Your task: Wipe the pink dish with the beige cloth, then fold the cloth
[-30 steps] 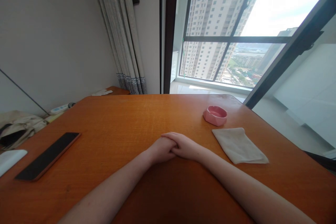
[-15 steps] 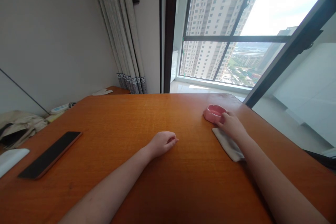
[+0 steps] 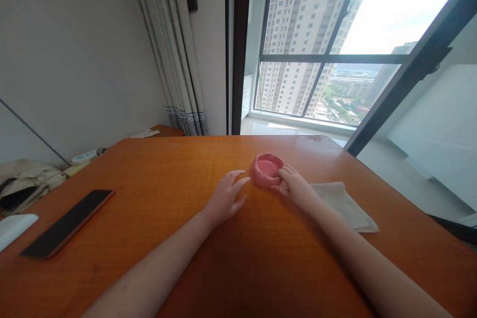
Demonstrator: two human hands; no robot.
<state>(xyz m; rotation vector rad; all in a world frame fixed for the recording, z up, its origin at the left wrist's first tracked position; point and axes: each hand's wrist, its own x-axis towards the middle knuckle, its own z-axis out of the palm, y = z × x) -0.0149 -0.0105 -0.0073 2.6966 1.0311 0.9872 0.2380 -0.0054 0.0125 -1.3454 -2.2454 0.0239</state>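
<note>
A pink ashtray (image 3: 264,179) with a notched rim is on or just above the wooden table, right of centre. My right hand (image 3: 297,190) grips its right side, fingers over the rim and thumb against the outer wall. Left of the ashtray, my left hand (image 3: 226,197) has its fingers spread and holds nothing; a small gap separates its fingertips from the ashtray. A folded pale cloth (image 3: 346,207) lies to the right, partly covered by my right forearm.
On the table's left side lies a long black-topped slab (image 3: 69,223), with a white object (image 3: 17,228) beside it at the frame edge. Beige fabric (image 3: 30,179) and a power strip (image 3: 84,157) are beyond the left edge. A window stands behind the table (image 3: 179,159).
My right hand has brought the ashtray leftward, nearer the middle, uncovering more of the cloth. My left hand has gone from loosely curled to spread fingers and shifted slightly.
</note>
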